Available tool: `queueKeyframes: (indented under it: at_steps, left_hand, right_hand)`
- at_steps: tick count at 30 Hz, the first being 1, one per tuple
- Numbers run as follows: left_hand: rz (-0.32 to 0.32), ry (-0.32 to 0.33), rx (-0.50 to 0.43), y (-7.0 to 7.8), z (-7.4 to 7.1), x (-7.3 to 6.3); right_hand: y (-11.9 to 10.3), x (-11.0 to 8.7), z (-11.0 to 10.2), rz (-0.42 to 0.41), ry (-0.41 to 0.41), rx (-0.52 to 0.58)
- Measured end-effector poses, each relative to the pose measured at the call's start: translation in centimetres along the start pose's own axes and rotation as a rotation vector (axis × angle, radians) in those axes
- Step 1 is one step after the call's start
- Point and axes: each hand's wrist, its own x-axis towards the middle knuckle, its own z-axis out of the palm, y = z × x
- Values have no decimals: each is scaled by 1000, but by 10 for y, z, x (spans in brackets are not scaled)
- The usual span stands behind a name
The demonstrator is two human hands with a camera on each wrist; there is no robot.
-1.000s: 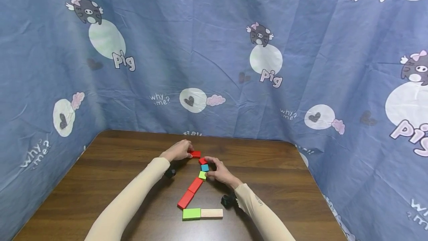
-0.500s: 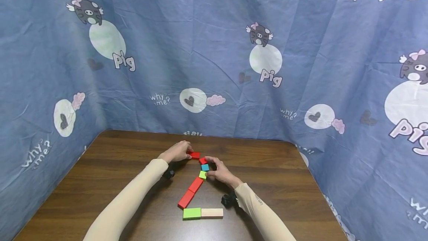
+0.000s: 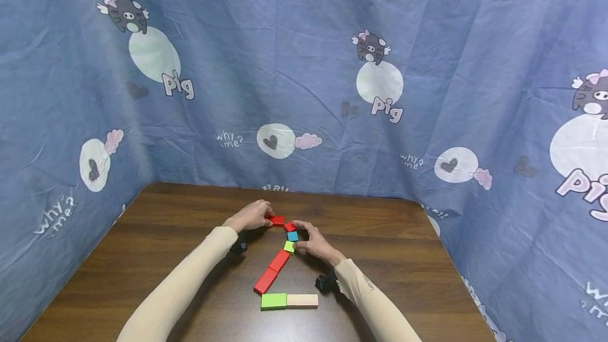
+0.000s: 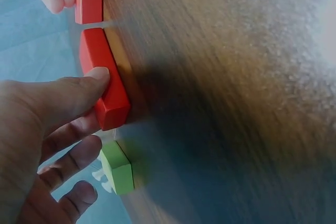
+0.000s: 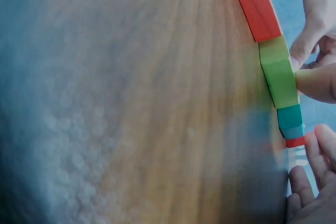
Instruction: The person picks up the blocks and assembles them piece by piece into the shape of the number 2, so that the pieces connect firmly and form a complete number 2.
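My left hand [image 3: 250, 216] pinches a red oblong block [image 3: 278, 221] at the far end of a curved row. In the left wrist view the thumb lies on the block's face, and a narrow gap parts it from a smaller red block [image 4: 90, 2]. Behind the curled other fingers stands a green block [image 4: 118, 167], hidden in the head view. My right hand [image 3: 317, 243] rests along the row's right side, thumb against a lime-green block [image 5: 279, 72], fingertips by the smaller red block. A blue block [image 3: 292, 236] sits between those two.
Two red oblong blocks [image 3: 273, 269] continue the row toward me. A green oblong block [image 3: 274, 301] and a pale wooden block [image 3: 302, 301] lie end to end at the near end. A blue patterned cloth [image 3: 304, 67] hangs behind the brown wooden table [image 3: 399, 257].
The left hand has drawn the red oblong block slightly toward me and to the left. The right hand and the other blocks stay in place.
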Motion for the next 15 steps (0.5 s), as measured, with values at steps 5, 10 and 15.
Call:
queueKeyframes:
  at_steps: [5, 10, 15]
  left_hand:
    - [-8, 1, 14, 3, -1, -3]
    - [-19, -16, 17, 5, -3, -6]
    - [-16, -14, 24, 5, -3, -6]
  right_hand:
    - [0, 1, -1, -15, 0, 17]
    - [-1, -1, -1, -9, 2, 1]
    - [-1, -1, 0, -13, 5, -8]
